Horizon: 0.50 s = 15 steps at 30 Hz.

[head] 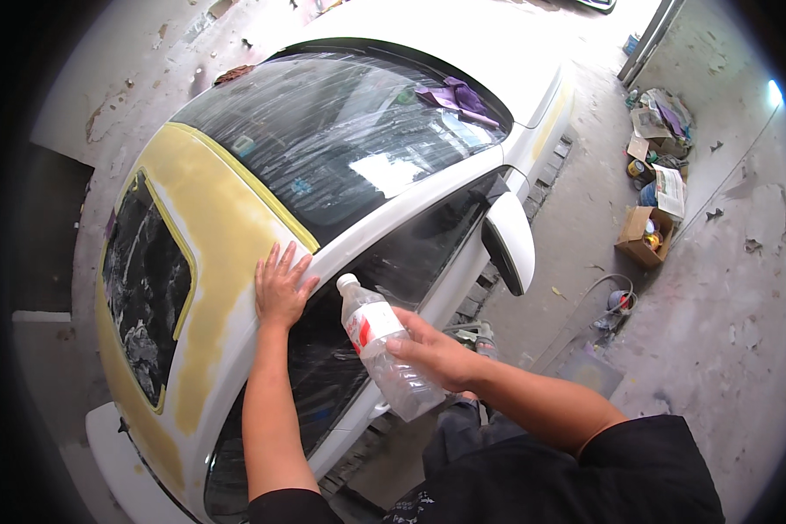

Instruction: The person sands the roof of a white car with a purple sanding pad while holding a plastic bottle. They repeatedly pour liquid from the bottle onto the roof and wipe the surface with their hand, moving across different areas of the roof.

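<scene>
My left hand (281,288) rests with fingers spread on the front corner of a white car's roof (216,190), where yellowish sanded patches show. In my right hand (432,354) is a clear plastic bottle (399,386) with a white cap and a red-and-white label, tilted over the side window (393,262). Its contents are hard to make out. Yellow masking tape (255,187) runs along the top of the windshield (314,124). More tape frames the dark sunroof (147,281), which is smeared with whitish residue.
A purple cloth (458,98) lies at the windshield's base. The white side mirror (514,236) juts out on the right. Along the wall stand a cardboard box (643,237) of cans and a heap of paper scraps (665,121). A hose (583,298) trails across the floor.
</scene>
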{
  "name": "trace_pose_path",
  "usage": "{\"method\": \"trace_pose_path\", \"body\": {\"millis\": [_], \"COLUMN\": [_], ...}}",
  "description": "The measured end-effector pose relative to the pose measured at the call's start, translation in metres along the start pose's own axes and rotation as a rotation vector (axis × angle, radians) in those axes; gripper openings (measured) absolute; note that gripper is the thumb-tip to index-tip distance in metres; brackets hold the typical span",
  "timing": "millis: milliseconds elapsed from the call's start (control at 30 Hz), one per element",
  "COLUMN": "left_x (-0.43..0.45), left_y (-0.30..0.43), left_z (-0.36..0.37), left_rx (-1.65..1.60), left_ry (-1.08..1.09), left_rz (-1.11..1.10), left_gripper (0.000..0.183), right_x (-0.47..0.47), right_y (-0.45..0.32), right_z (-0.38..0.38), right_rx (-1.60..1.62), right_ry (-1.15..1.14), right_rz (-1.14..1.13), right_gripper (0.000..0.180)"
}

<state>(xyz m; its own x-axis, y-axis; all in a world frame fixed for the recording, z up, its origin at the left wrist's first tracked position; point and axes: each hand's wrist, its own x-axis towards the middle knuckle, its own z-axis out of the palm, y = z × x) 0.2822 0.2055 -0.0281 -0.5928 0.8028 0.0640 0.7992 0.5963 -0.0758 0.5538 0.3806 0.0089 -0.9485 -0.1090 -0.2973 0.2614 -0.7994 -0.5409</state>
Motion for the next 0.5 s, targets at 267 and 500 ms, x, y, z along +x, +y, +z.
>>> {"method": "trace_pose_path", "body": {"millis": [267, 500], "left_x": [-0.007, 0.029], "left_y": [-0.005, 0.048], "left_z": [0.017, 0.063], "left_rx": [0.139, 0.388], "left_ry": [0.049, 0.054], "left_rz": [0.089, 0.117], "left_gripper": [0.050, 0.074], "right_x": [-0.001, -0.011], "right_y": [0.001, -0.013], "right_z": [-0.020, -0.052], "right_rx": [0.010, 0.002], "right_ry": [0.175, 0.299], "right_rz": [-0.083, -0.194], "right_gripper": [0.077, 0.074]}}
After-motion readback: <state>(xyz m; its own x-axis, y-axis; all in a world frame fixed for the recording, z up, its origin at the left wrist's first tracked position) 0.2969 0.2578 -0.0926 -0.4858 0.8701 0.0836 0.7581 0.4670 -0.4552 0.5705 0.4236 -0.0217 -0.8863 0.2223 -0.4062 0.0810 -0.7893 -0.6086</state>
